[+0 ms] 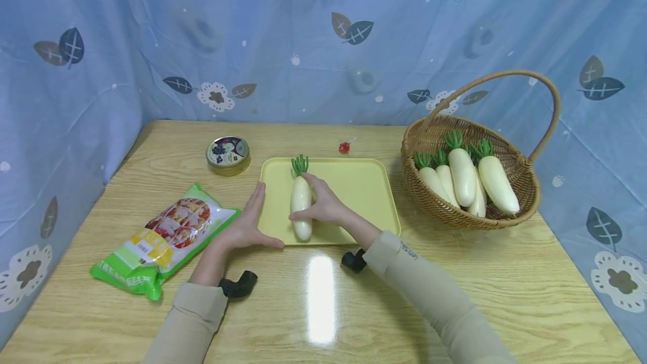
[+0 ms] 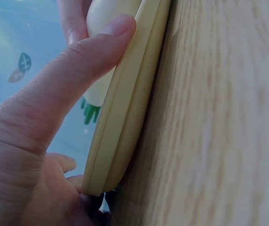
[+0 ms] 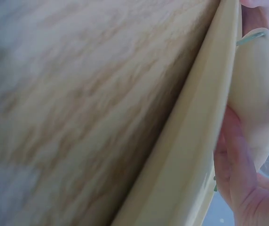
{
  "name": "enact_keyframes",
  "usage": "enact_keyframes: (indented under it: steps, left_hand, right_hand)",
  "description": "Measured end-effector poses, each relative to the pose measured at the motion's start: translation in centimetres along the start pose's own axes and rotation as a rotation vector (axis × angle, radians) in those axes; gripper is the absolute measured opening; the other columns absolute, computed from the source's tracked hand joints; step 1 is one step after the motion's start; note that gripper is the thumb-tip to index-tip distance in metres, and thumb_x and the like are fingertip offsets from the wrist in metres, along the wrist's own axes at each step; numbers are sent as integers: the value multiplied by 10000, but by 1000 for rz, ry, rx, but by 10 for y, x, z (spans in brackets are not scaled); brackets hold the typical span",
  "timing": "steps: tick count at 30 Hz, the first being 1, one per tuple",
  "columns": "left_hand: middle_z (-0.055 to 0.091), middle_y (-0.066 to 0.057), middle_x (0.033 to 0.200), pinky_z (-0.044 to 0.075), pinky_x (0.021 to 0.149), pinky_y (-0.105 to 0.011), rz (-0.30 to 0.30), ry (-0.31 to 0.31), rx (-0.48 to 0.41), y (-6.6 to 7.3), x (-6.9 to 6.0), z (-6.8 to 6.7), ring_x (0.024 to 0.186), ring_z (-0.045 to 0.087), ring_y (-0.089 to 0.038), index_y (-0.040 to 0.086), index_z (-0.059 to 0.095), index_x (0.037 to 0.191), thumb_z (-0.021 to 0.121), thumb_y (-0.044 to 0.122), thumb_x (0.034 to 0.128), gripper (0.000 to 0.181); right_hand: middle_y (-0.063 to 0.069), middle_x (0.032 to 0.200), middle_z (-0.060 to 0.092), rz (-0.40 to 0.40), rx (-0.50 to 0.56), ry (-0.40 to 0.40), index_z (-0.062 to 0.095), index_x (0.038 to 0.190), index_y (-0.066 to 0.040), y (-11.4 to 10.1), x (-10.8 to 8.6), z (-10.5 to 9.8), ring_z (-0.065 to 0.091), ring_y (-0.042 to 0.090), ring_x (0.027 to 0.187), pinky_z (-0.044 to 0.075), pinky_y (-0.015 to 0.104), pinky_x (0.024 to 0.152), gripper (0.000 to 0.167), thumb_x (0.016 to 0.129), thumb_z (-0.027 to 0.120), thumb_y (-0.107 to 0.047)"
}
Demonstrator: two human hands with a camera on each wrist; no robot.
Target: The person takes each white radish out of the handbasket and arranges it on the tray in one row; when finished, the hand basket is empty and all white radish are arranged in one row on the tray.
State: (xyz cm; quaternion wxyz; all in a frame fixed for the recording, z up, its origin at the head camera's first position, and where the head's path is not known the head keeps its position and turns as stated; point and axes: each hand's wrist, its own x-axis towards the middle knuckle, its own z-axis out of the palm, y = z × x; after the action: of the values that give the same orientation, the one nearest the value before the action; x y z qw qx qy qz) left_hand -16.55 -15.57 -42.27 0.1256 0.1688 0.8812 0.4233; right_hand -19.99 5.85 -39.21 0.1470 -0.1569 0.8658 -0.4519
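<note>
The right hand (image 1: 327, 205) holds a radish (image 1: 300, 192), its thumb on the near half and its fingers up by the leaves (image 1: 300, 165). The radish is in the left part of the tray (image 1: 356, 178), pointing away from the person. Its leaves reach the far rim, and its blunt end is just inside the near rim.

The left hand (image 1: 246, 228) is spread wide around the tray's near left corner, fingers reaching along the left edge and thumb along the near one. In the left wrist view the thumb (image 2: 111, 42) lies against the rim. A strip of tray separates this hand from the radish. To the right of the right hand, the yellow floor runs on to the tray's right rim, with the right forearm crossing the near rim.

Left of the left hand is a bag (image 1: 177, 229); its upper corner comes close to the hand, and I cannot tell if they touch. Beyond the left hand, a can (image 1: 228, 153) stands near the tray's far left corner. Beyond the right hand, just past the far rim, is a small red thing (image 1: 344, 148).

Well right of the right hand, a basket (image 1: 440, 211) of radishes stands tilted just beside the tray's right edge, its handle (image 1: 505, 74) arching high. Toward the person, bare desk (image 1: 531, 285) stretches between the forearms. Past both hands, its far edge meets the curtain (image 1: 303, 72).
</note>
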Motion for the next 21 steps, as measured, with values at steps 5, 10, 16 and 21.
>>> enact_keyframes:
  steps: [5,10,16,21]
  left_hand:
    - [-167,-158,1494,74,1080,-515,6,0,3,0,-1,1,1363,-77,-330,39,-127,1442,856,387,555,1369]
    - [-173,-143,1496,69,1083,-513,0,-2,2,-1,-1,0,1363,-87,-322,50,-132,1443,856,381,559,1366]
    - [-172,-143,1497,74,1076,-529,6,-1,-1,-2,-1,0,1363,-85,-328,57,-139,1442,854,397,556,1373]
    - [-171,-146,1497,78,1071,-541,17,-3,-3,-2,-1,1,1362,-83,-333,54,-133,1443,851,393,567,1360]
  right_hand:
    - [161,1440,258,-7,-24,-5,201,1453,-96,-1,4,4,300,311,1281,294,516,1013,1047,633,838,-232]
    - [167,1434,269,-12,-13,-12,207,1448,-80,-4,8,9,315,308,1271,295,498,1019,1045,629,840,-222]
    - [165,1430,270,-15,-33,-28,202,1452,-94,-7,12,17,324,296,1262,317,479,1008,1040,640,834,-247]
    - [156,1437,269,-32,-45,-30,200,1450,-72,-10,14,22,308,280,1278,302,455,1026,1042,643,833,-255]
